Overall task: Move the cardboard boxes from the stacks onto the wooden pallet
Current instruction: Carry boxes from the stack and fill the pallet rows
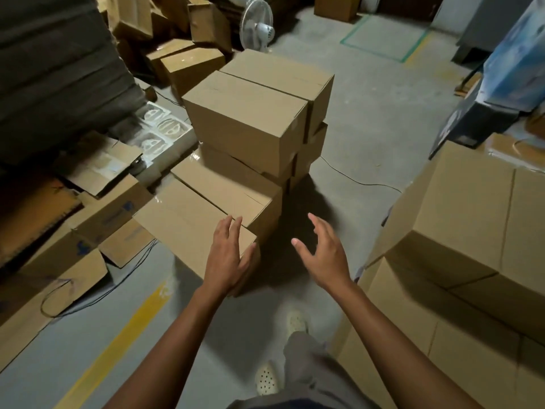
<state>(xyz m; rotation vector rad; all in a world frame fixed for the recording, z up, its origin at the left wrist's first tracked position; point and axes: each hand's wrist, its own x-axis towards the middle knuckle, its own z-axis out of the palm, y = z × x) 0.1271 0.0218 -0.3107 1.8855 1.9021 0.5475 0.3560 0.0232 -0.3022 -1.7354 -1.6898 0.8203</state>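
Cardboard boxes (pixel 250 113) stand in a stepped stack on the concrete floor (pixel 368 128) ahead, tallest at the far end, so the low near box (pixel 188 228) is the easiest to reach. Left hand (pixel 228 258) lies flat on its near right corner; right hand (pixel 324 252) hovers spread and empty, probably to clasp the opposite side.

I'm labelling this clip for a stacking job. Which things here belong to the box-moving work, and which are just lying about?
Part of the job:
- near box, left hand on its corner
- right hand, open, touching nothing
- taller box stack
- big cartons on the right

Lying about:
- white fan
- foam inserts
- opened, flattened cardboard
- floor cable

No pallet is visible.
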